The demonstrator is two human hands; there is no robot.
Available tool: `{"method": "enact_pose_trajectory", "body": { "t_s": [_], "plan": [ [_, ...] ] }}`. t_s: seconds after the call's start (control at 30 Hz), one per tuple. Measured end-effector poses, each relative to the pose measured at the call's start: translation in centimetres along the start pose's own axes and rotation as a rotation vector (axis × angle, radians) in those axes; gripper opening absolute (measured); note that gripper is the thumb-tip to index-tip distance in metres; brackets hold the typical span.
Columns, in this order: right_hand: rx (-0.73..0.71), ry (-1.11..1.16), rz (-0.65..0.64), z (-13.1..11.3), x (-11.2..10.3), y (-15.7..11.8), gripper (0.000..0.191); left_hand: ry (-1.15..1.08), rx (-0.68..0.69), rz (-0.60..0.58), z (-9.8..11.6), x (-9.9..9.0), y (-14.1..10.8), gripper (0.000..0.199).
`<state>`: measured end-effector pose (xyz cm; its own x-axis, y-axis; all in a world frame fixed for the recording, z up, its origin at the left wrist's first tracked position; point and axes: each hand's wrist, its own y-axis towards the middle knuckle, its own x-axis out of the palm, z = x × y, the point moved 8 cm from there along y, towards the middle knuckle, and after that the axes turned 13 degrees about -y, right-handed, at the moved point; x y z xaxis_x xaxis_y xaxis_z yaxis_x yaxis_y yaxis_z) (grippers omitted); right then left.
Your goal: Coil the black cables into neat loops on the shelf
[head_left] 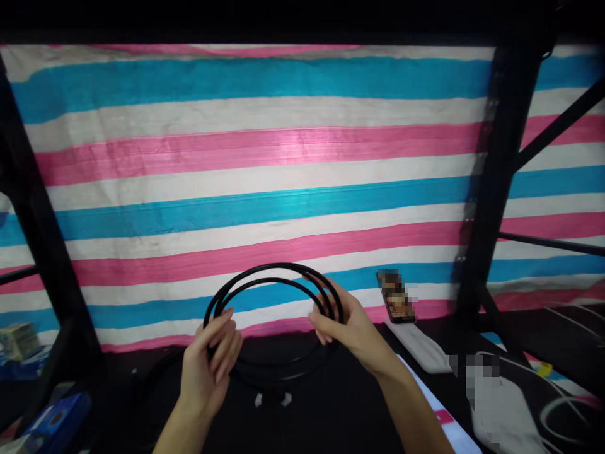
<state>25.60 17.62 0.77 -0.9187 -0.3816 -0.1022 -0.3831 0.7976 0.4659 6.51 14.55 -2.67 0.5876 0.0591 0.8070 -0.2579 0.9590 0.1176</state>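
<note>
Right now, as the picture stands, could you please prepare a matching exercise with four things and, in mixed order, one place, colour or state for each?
Things:
1. Coiled black cable
2. Smartphone
3. Striped sheet
4. Blue box

Descriptions:
A. Coloured pink, blue and white
B. Near the lower left corner of the picture
C. Held by the left hand and the right hand
D. Dark-edged, to the right of the right hand

Right pairs: 1-C, 2-D, 3-A, 4-B
</note>
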Motion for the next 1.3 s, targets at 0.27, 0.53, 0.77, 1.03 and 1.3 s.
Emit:
{"method": "enact_pose_trajectory", "body": {
  "t_s": [0.27, 0.53, 0.77, 1.03, 1.3],
  "plan": [
    [0.016, 0.124, -0.027, 0.4, 2.3, 0.2, 0.027, -0.120, -0.008, -0.002, -1.7, 0.6, -0.6, 0.049],
    [0.061, 0.274, -0.012, -0.6, 1.5, -0.6, 0.035, 0.282, -0.140, -0.114, -3.6, 0.6, 1.4, 0.045],
    [0.065, 0.255, -0.042, -1.2, 1.4, -0.9, 0.036, 0.677, -0.010, -0.161, -0.4, -0.7, 2.5, 0.037],
    [0.142, 0.165, -0.070, -0.9, 1.7, -1.3, 0.033, 0.620, 0.090, -0.118, -1.1, -1.0, 2.6, 0.031],
    [0.173, 0.100, 0.077, 2.6, 0.1, 0.7, 0.040, 0.725, 0.107, -0.297, -1.2, 0.5, 1.6, 0.036]
  ]
}}
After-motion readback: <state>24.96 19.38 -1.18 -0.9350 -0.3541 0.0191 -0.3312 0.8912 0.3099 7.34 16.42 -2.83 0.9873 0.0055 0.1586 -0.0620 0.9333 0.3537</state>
